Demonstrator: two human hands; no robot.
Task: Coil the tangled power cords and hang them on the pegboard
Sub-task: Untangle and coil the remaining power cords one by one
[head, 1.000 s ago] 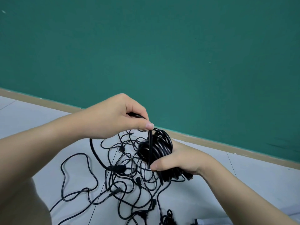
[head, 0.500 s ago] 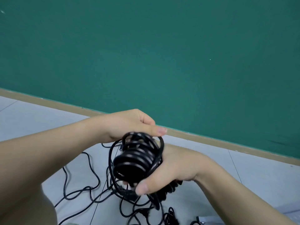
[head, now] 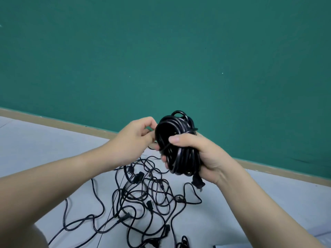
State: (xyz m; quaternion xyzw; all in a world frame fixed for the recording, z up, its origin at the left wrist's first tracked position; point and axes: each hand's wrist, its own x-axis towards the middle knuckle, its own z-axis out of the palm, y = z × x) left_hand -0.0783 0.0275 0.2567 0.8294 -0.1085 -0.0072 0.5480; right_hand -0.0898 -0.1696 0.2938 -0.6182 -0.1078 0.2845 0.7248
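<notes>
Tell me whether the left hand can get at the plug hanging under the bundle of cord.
Probably yes: the plug dangles free below the right hand, and the left hand, pinching cord beside the bundle, has open space beneath it.

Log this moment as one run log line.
right hand: grips coiled power cord | left hand: pinches its edge | tangled cords: on floor | hanging: not yet

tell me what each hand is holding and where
Right hand grips the coiled cord around its lower bundle. Left hand pinches at the coil's left edge; exact strand unclear.
</notes>
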